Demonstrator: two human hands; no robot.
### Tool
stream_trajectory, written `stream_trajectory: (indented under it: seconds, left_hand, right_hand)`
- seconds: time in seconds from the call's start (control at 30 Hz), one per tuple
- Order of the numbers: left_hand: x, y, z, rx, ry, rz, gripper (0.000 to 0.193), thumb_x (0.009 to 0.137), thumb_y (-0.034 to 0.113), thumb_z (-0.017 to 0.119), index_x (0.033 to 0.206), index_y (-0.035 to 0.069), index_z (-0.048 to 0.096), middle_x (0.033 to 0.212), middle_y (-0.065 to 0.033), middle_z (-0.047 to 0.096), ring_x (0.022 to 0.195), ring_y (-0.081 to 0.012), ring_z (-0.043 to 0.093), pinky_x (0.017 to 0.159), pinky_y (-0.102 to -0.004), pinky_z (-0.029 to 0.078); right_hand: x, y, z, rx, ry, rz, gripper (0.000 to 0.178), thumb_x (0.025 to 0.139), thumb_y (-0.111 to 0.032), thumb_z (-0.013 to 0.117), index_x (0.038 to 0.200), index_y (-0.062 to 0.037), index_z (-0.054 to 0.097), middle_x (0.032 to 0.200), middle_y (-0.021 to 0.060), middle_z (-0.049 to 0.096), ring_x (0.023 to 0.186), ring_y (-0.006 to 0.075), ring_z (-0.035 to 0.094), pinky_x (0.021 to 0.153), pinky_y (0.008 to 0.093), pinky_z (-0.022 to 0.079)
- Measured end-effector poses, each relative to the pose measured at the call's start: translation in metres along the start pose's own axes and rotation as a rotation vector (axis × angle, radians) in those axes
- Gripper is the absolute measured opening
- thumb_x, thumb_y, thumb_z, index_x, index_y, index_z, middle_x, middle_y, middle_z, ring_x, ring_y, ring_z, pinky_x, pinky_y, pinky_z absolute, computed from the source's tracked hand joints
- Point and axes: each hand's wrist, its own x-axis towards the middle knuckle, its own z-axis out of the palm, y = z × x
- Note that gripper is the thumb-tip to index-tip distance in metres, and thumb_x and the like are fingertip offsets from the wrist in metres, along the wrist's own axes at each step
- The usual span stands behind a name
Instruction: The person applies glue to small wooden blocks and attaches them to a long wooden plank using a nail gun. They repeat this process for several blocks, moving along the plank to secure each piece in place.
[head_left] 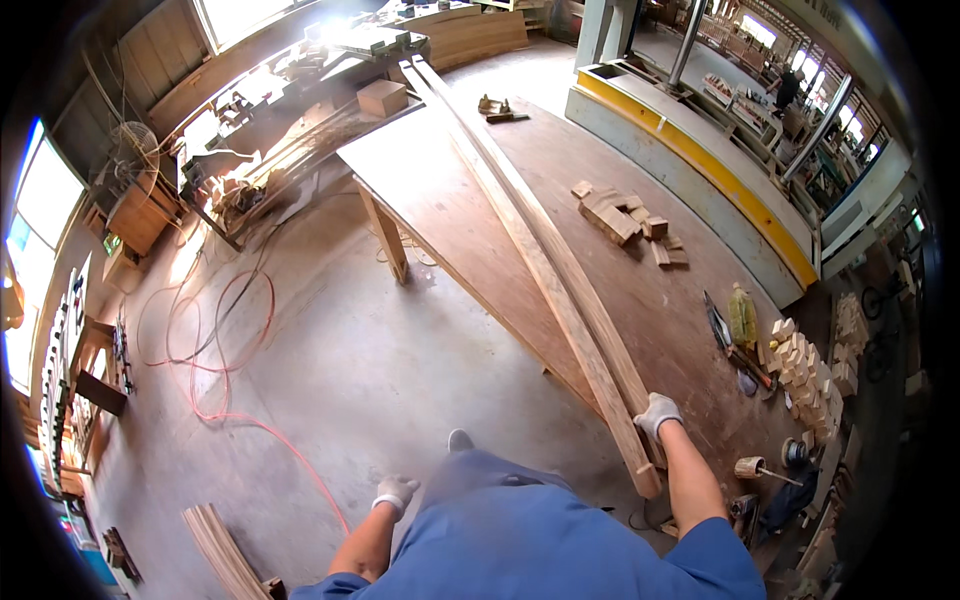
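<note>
Two long wooden boards [530, 240] lie side by side across a wide brown worktable [440, 190], running from its far end to its near right end. My right hand [658, 412], in a white glove, is closed on the near end of the right-hand board [610, 350]. Beside it, the left-hand board's end [640, 470] sticks out past the table edge. My left hand [396, 490], also gloved, hangs over the floor to the left of my body. Its fingers look loosely apart, with nothing visible in them.
Wood offcuts [620, 212], a yellow-green bottle [742, 318] and stacked small blocks [805, 375] sit on the table's right side. A yellow-edged machine [700, 175] stands behind. A red hose [275, 430] curls over the floor; curved wooden strips [222, 550] lie at lower left.
</note>
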Motion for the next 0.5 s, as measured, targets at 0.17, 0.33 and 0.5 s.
stream_trajectory:
  seconds: [0.17, 0.33, 0.5]
  left_hand:
    - [0.033, 0.038, -0.079, 0.057, -0.047, -0.039, 0.045, 0.093, 0.043, 0.075, 0.126, 0.012, 0.079, 0.13, -0.018, 0.075, 0.123, -0.0334, 0.07, 0.107, -0.0425, 0.053]
    - [0.086, 0.067, -0.103, -0.062, 0.094, 0.014, 0.028, 0.096, 0.025, 0.08, 0.117, 0.007, 0.081, 0.089, -0.005, 0.076, 0.073, -0.0136, 0.065, 0.069, -0.034, 0.055]
    - [0.131, 0.105, -0.104, -0.153, 0.031, 0.033, 0.028, 0.098, 0.026, 0.079, 0.114, 0.004, 0.079, 0.082, -0.0036, 0.072, 0.069, -0.014, 0.062, 0.065, -0.0324, 0.051]
  right_hand:
    - [0.043, -0.047, -0.015, 0.08, 0.138, 0.042, 0.063, 0.078, -0.037, 0.086, 0.127, -0.0021, 0.066, 0.129, 0.0263, 0.071, 0.124, 0.0392, 0.068, 0.107, 0.0456, 0.055]
    - [0.11, -0.105, -0.037, 0.104, 0.238, 0.014, 0.061, 0.08, -0.035, 0.084, 0.127, -0.0023, 0.064, 0.126, 0.0265, 0.071, 0.121, 0.0412, 0.069, 0.106, 0.0472, 0.056]
    - [0.185, -0.183, -0.079, 0.184, 0.267, -0.083, 0.059, 0.08, -0.035, 0.083, 0.125, -0.0018, 0.065, 0.124, 0.0266, 0.072, 0.121, 0.0412, 0.069, 0.105, 0.0474, 0.056]
